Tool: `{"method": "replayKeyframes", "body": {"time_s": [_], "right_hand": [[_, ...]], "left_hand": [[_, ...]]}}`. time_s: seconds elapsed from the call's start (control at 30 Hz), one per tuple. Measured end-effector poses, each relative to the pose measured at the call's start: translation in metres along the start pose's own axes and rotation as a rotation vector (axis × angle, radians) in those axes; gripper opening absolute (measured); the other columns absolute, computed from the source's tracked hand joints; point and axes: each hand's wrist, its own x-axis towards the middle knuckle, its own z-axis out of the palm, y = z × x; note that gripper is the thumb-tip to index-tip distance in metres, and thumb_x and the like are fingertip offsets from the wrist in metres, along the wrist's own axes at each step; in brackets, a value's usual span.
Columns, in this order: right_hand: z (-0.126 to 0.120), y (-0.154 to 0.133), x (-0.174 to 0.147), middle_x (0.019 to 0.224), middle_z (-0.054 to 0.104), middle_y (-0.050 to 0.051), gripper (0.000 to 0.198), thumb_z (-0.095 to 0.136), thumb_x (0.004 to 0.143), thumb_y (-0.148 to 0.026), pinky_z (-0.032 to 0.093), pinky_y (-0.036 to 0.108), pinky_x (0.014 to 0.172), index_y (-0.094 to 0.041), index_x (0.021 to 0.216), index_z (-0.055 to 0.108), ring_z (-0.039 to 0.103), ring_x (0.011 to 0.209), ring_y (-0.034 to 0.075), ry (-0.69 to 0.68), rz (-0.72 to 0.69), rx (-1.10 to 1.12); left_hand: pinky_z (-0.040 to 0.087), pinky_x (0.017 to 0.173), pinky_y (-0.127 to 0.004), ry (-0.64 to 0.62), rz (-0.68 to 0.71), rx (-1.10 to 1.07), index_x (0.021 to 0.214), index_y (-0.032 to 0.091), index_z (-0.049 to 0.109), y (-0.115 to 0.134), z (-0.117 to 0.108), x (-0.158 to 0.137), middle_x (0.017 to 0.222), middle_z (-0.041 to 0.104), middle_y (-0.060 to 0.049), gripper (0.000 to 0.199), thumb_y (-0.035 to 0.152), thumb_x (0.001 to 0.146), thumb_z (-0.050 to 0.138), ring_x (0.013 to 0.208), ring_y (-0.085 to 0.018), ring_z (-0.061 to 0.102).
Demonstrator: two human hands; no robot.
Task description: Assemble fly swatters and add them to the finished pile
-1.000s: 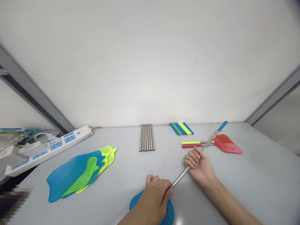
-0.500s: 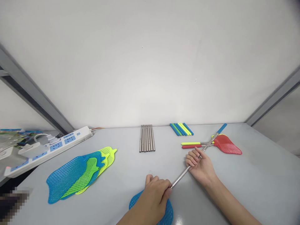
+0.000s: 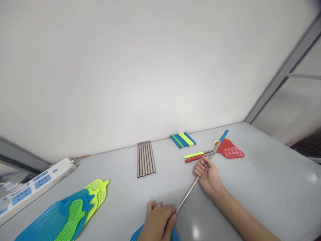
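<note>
A blue fly swatter [image 3: 187, 196] with a metal rod lies slantwise across both my hands, its blue handle grip up at the far right. My left hand [image 3: 159, 219] is closed where the rod meets the blue mesh head, which it mostly hides. Higher on the rod, the fingers of my right hand [image 3: 208, 175] are curled round the metal. Beyond that hand lie a red fly swatter [image 3: 229, 149] and a yellow fly swatter [image 3: 194, 155], partly overlapping; the held rod passes over them in view.
Several metal rods [image 3: 146, 159] lie side by side near the wall. Right of them is a row of coloured handle grips [image 3: 183, 140]. Loose swatter heads [image 3: 75, 212] in blue, green and yellow overlap at the left, beside a white power strip [image 3: 37, 185].
The camera view has turned to the right and tilted, so the things on the table appear shifted left. Both hands keep their hold on the blue fly swatter.
</note>
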Motion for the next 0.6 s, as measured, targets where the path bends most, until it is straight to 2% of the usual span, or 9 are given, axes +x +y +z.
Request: {"method": "replayKeyframes", "body": {"time_s": [0.27, 0.47, 0.6], "right_hand": [[0.003, 0.001, 0.001, 0.044, 0.027, -0.007, 0.025, 0.050, 0.071, -0.031, 0.026, 0.018, 0.034, -0.017, 0.055, 0.038, 0.027, 0.037, 0.005, 0.020, -0.021, 0.004], [-0.001, -0.010, 0.005, 0.044, 0.028, -0.007, 0.011, 0.048, 0.070, -0.019, 0.027, 0.017, 0.033, -0.016, 0.061, 0.043, 0.027, 0.036, 0.005, 0.164, 0.014, -0.014], [0.001, -0.019, 0.004, 0.045, 0.029, -0.006, 0.009, 0.045, 0.071, -0.014, 0.029, 0.018, 0.034, -0.016, 0.062, 0.043, 0.028, 0.037, 0.005, 0.197, -0.001, 0.003]], "left_hand": [[0.028, 0.066, -0.031, -0.024, -0.003, 0.019, 0.068, 0.021, 0.043, 0.004, -0.008, 0.003, 0.057, 0.049, 0.001, 0.029, 0.034, 0.085, 0.024, 0.057, -0.014, 0.038], [0.028, 0.072, -0.031, -0.099, 0.003, -0.016, 0.073, 0.021, 0.047, 0.015, -0.029, 0.004, 0.064, 0.050, 0.001, 0.029, 0.031, 0.085, 0.024, 0.063, -0.014, 0.040], [0.027, 0.074, -0.031, -0.062, -0.013, -0.013, 0.070, 0.020, 0.048, 0.014, -0.039, 0.006, 0.062, 0.047, 0.002, 0.034, 0.031, 0.086, 0.020, 0.063, -0.013, 0.039]]}}
